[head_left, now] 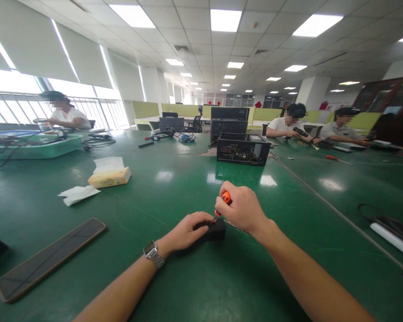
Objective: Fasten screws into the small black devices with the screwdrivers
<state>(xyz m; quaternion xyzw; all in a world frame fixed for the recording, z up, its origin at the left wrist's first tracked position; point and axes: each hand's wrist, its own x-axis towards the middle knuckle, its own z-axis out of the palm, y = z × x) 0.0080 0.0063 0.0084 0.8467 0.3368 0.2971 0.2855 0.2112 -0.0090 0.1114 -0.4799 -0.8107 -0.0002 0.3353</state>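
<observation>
My right hand (243, 206) is wrapped round the orange and black handle of a screwdriver (225, 197), its shaft slanting down to the left. The tip meets the top of a small black box-shaped block (216, 230) on the green table (147, 286). My left hand (190, 230), with a watch (153, 254) on the wrist, holds the block's left side. Its fingers and thumb press against the block close to the screwdriver tip. What lies under the tip is too small to make out.
Beyond my hands stands an open black computer case (243, 150), with more cases behind it. To the left are a tissue pack (110, 176), a crumpled tissue (78, 194), a long dark panel (50, 257) and a green basket (40, 147) of cables. Several people work around the table.
</observation>
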